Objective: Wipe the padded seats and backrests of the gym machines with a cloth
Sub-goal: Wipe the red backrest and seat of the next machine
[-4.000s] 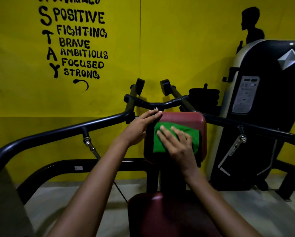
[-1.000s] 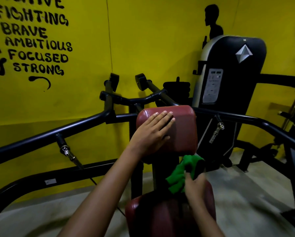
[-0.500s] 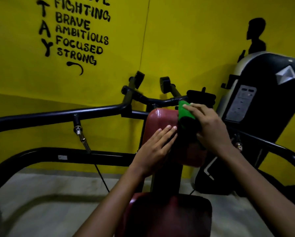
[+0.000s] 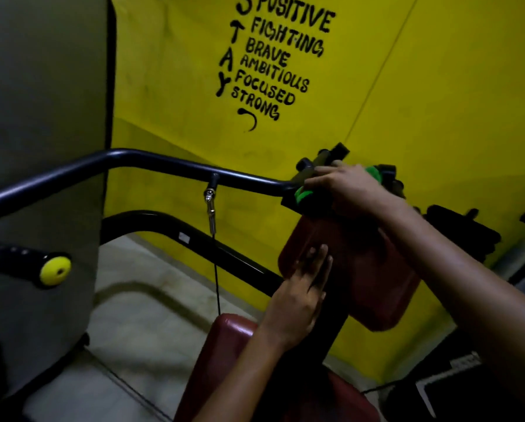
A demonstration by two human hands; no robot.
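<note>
A dark red padded backrest [image 4: 361, 269] stands on a black post above the matching red seat [image 4: 227, 336]. My left hand [image 4: 303, 293] lies flat against the backrest's lower left face, fingers straight. My right hand [image 4: 349, 185] presses a green cloth [image 4: 303, 196] onto the backrest's top edge, where the black frame meets it. Only small green patches of the cloth show at either side of the hand.
A black tubular arm [image 4: 127, 166] runs from the left to the backrest, with a metal clip and cable [image 4: 211, 205] hanging from it. A second bar [image 4: 200, 239] sits lower. A yellow-capped handle [image 4: 54, 271] juts in at the left. The yellow wall [image 4: 437, 86] stands close behind.
My right hand has slid the cloth left along the backrest's top. My left hand stays on the pad's front. The camera has swung left and tilted.
</note>
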